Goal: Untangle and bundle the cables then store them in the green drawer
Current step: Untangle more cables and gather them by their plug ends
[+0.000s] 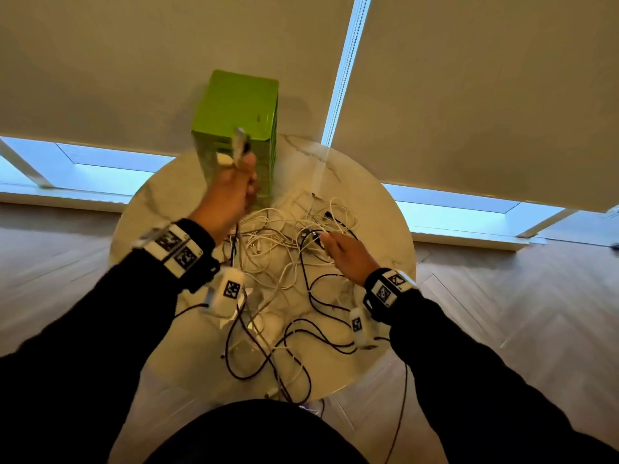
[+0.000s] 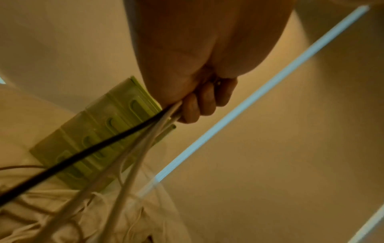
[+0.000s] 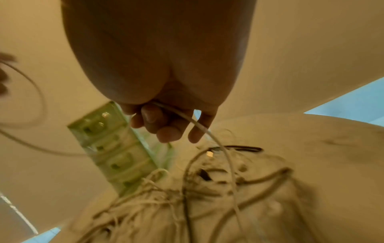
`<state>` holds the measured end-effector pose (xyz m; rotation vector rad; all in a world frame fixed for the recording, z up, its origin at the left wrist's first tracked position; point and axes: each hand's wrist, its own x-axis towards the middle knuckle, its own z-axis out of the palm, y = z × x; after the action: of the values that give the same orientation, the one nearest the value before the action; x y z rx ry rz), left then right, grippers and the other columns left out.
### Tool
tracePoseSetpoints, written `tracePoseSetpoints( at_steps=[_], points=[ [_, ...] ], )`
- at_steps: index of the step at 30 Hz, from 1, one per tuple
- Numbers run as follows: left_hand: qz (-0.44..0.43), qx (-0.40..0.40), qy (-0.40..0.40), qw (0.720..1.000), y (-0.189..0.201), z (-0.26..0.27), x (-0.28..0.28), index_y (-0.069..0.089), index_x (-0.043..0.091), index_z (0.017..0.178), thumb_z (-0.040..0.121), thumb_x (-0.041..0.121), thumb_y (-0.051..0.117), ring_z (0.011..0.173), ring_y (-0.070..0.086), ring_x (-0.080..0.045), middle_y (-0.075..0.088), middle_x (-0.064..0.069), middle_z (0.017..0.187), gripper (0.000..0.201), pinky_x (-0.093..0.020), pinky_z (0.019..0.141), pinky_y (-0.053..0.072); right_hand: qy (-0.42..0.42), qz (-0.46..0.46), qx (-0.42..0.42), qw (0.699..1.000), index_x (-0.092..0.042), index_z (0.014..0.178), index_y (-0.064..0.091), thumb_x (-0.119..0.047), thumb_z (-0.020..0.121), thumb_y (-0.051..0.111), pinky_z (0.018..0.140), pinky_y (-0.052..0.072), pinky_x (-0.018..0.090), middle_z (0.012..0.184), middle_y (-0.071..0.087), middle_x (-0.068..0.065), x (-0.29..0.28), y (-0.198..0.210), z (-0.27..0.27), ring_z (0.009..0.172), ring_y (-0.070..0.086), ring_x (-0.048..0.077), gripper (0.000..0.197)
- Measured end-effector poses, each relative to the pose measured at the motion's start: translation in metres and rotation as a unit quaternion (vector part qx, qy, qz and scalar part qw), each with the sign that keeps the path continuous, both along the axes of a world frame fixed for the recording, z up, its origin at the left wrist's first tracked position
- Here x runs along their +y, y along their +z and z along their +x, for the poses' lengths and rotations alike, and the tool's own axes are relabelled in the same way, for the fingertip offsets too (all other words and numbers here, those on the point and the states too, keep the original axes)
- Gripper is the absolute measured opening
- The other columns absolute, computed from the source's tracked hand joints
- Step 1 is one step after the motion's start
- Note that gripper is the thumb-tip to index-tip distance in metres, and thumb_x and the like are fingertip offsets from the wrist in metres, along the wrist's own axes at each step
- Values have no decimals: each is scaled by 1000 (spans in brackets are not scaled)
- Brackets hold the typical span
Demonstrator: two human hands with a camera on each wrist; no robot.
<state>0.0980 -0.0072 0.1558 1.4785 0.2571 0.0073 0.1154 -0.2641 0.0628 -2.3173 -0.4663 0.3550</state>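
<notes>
1. Here, the left hand [image 1: 231, 192], raised at frame centre, grips several cable ends [image 1: 239, 145] in a fist.
2. The right hand [image 1: 345, 254] pinches one thin white cable [image 3: 207, 131].
3. The tangled cables [image 1: 284, 256] sprawl between both hands on the round marble table [image 1: 378, 209].
4. The ribbed green plastic drawer tower [image 1: 239, 105] stands behind, upper centre.

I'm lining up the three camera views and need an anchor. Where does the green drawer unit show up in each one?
Head: green drawer unit stands top centre, at the table's far edge, behind the raised left hand.
Left wrist: centre-left, tilted, behind the held cables.
Right wrist: centre-left, tilted, left of the fingers.
Shared landmark: the cable tangle at its base.
</notes>
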Motion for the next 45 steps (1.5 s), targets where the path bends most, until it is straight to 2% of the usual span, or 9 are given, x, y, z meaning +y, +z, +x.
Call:
tracePoseSetpoints(
  at_steps=[4, 7, 10, 20, 25, 29, 34, 40, 45],
  points=[
    [9, 104, -50, 993, -24, -19, -37, 58, 17, 90, 106, 52, 35, 49, 32, -7, 39, 12, 57, 45, -22, 47, 26, 56, 16, -36, 998, -15, 85, 53, -42, 107, 36, 70, 41, 35, 76, 59, 0, 32, 38, 6, 72, 55, 20, 39],
    [-64, 127, -59, 988, -27, -21, -53, 60, 16, 89, 106, 52, 38, 48, 26, -8, 31, 7, 58, 46, -25, 47, 20, 120, 8, -49, 992, -28, 96, 58, -44, 107, 37, 70, 42, 27, 80, 63, -9, 39, 47, -1, 75, 59, 6, 29],
    [-95, 82, -42, 991, -26, -20, -58, 60, 17, 94, 106, 41, 45, 48, 29, -7, 31, 9, 57, 31, -22, 47, 24, 145, 23, -37, 988, -20, 94, 56, -39, 108, 38, 71, 43, 22, 79, 59, -12, 33, 45, -9, 74, 55, -2, 29],
    [-68, 1, -51, 996, -21, -21, -73, 63, 20, 92, 106, 37, 48, 52, 28, -7, 32, 12, 58, 27, -23, 52, 25, -9, -181, 11, 983, -25, 93, 56, -43, 107, 34, 100, 42, 45, 84, 63, -5, -66, 1, -32, 84, 60, 21, 32],
    [-30, -20, -107, 994, -22, -26, -118, 64, 16, 96, 107, 35, 46, 47, 29, -7, 32, 12, 55, 29, -24, 48, 22, 36, -42, -18, 998, -18, 102, 58, -32, 97, 63, 68, 40, 27, 70, 51, -8, -55, 35, -53, 66, 47, 14, 16],
    [-17, -25, -175, 984, -14, -30, -168, 61, 10, 105, 109, 37, 40, 44, 33, -5, 34, 13, 53, 34, -21, 45, 33, -4, 4, -45, 999, -35, 96, 49, -37, 105, 46, 65, 39, 19, 79, 56, -8, -70, 60, -82, 69, 51, 6, 9],
    [-54, -7, -233, 971, -7, -32, -198, 60, 14, 98, 109, 41, 37, 46, 27, -7, 33, 13, 55, 38, -24, 45, 26, -176, -39, -87, 980, -17, 105, 58, -38, 108, 34, 66, 42, 27, 90, 62, -3, -134, 55, -103, 78, 56, 16, 31],
    [-197, 35, -268, 942, 2, -37, -214, 55, 13, 91, 110, 38, 34, 49, 24, -8, 32, 7, 57, 38, -26, 50, 17, -224, -263, 91, 934, -8, 118, 59, -22, 107, 35, 88, 50, 43, 109, 67, 13, -225, 3, -143, 102, 64, 35, 30],
    [-276, 79, -289, 914, -1, -44, -224, 54, 11, 89, 110, 38, 34, 51, 32, -10, 37, 3, 60, 39, -22, 48, 31, -236, -188, 131, 944, -21, 150, 38, -18, 97, 55, 108, 42, 39, 144, 50, 12, -214, -12, -167, 131, 51, 25, 56]
  ],
)
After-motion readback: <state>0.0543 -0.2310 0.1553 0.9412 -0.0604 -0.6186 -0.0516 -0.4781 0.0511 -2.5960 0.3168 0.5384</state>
